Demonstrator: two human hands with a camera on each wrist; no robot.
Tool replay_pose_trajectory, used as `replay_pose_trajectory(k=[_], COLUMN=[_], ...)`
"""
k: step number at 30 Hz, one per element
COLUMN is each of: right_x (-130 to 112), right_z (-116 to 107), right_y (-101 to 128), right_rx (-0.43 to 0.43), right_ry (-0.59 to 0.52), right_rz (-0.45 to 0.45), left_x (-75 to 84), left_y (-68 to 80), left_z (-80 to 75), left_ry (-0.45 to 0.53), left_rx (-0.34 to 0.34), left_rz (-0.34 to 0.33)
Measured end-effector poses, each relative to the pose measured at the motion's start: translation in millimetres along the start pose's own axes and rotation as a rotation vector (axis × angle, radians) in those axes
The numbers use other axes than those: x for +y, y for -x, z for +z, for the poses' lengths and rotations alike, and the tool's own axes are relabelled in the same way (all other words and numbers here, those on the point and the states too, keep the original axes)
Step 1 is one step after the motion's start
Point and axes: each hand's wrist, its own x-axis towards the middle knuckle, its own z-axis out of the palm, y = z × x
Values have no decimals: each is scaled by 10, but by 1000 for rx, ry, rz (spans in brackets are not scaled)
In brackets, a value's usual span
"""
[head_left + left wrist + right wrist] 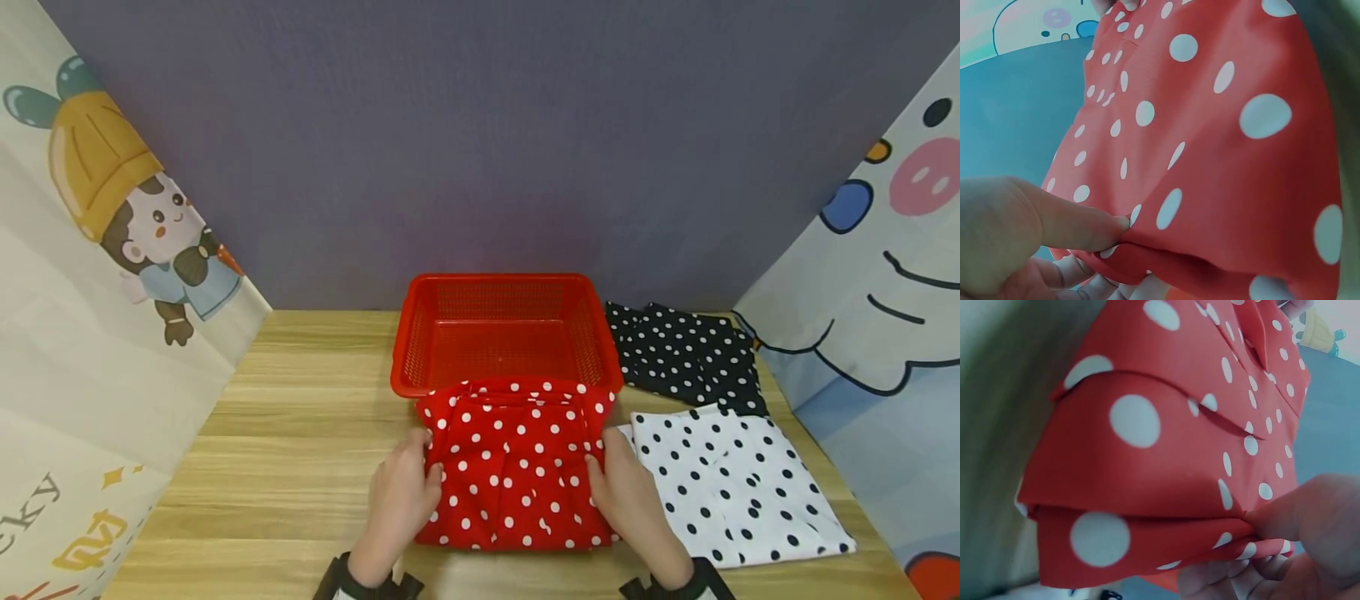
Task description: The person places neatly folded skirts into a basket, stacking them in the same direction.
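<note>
Purple-grey wall at the back, cartoon-printed panels leaning in on both sides, and a light wooden table running between them. Everything is sitting on that table.

Dead centre, at about 6 o'clock from the middle of the head view, a folded red cloth with white dots is lying flat, and both hands are working on it. The left hand is gripping the cloth's left edge: in the left wrist view the thumb is pressing down on top while the fingers are curling underneath, so it's pinching the folded layers. The right hand is doing the same at the right edge, thumb on top and fingers tucked below, clamping the stack of folds.

The cloth's far edge is touching, maybe slightly overlapping, the near rim of a red plastic basket, which is sitting at 12 o'clock from the cloth.

Over at 3 o'clock from the red cloth, just beside the right hand, a white cloth with black dots is lying folded. Behind that one, at roughly 1 o'clock and right next to the basket's right side, a black cloth with white dots is lying a bit rumpled.
</note>
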Motion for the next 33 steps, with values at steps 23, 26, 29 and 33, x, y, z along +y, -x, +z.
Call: replay_pose_trajectory(k=[23, 26, 29, 33], right_x=[-116, -126, -144, -176], right_z=[-219, -240, -257, -283], right_y=[-659, -750, -839, -954], right_rx=[109, 140, 162, 164], right_ry=[30, 51, 69, 80], right_rz=[-178, -214, -238, -241], left_x=[212, 228, 243, 258], left_y=[-629, -714, -805, -920], left_z=[-183, -210, -239, -271], left_ry=[-23, -27, -40, -50], left_rx=[126, 139, 146, 147], left_rz=[94, 112, 117, 116])
